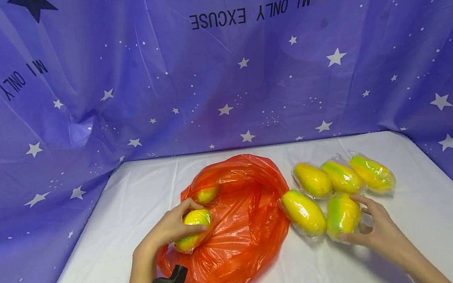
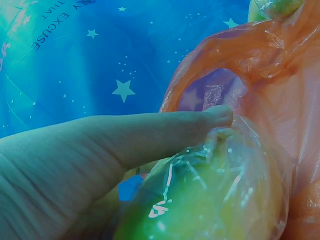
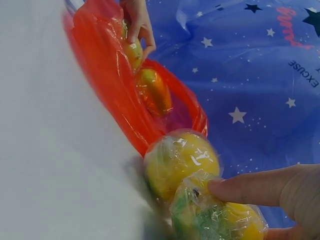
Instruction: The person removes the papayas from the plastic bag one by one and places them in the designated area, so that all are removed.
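My left hand grips a plastic-wrapped yellow-green mango at the left side of an open red plastic bag. Another mango lies inside the bag, partly behind the left fingers. To the right of the bag, my right hand holds a wrapped mango between thumb and fingers. That mango in the left hand fills the lower left wrist view. Seen from the right wrist, the held mango is close against a neighbouring wrapped mango.
A wrapped mango lies between the bag and my right hand. Behind it are three more mangoes, left, middle and right. All are on a white-covered table, with a purple star-patterned cloth behind.
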A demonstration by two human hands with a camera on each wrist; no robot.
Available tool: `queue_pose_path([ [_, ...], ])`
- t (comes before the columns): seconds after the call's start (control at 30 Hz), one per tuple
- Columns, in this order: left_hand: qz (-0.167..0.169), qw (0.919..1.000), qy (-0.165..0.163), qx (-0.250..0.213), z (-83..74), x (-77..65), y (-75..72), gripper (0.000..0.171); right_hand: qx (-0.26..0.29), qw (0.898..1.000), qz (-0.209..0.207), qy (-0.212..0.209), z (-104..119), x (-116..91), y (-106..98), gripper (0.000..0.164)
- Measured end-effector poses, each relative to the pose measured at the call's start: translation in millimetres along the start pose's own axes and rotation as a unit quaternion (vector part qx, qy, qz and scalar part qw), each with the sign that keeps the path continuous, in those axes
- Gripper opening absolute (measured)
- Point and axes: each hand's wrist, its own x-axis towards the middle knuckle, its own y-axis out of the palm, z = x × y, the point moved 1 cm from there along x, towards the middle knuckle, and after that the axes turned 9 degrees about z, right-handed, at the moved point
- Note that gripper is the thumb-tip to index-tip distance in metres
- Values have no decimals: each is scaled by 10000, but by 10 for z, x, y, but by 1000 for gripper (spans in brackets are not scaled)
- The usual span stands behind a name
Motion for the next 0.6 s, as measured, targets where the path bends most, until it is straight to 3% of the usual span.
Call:
queue_pose_path([
  [0.4, -9, 10000, -14, 59, -2, -2, -1, 43, 189, 9998, 35, -58, -15, 5, 46, 106],
  [0.6, -26, 9999, -98, 83, -4, -5, -3, 44, -19, 9999, -38, -150, -15, 10, 73, 106],
])
